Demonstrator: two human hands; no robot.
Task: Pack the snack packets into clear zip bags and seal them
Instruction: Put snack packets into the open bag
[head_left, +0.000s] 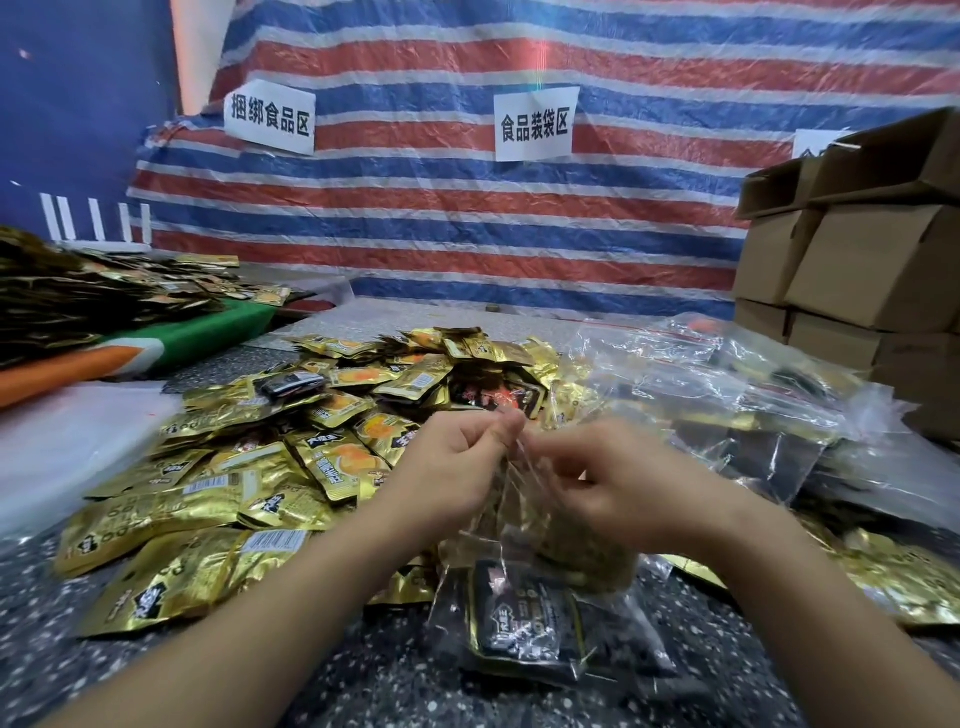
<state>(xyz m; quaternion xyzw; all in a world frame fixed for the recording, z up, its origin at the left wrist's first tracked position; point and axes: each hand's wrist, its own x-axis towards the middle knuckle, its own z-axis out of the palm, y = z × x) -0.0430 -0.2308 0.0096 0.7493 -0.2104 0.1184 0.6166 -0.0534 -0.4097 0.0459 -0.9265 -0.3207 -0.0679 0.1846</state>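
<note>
A clear zip bag (524, 587) hangs in front of me with gold and black snack packets inside, its bottom resting on the speckled table (363, 675). My left hand (457, 467) pinches the bag's top edge with thumb and fingers. My right hand (608, 478) pinches the same top edge just to the right. A large heap of loose gold and black snack packets (291, 436) lies on the table behind and left of my hands.
Filled clear zip bags (753, 415) pile up at the right. Stacked cardboard boxes (857, 270) stand at the far right. Another mound of packets (78, 296) sits on a green and orange surface at the left. A striped tarp (467, 208) with paper signs hangs behind.
</note>
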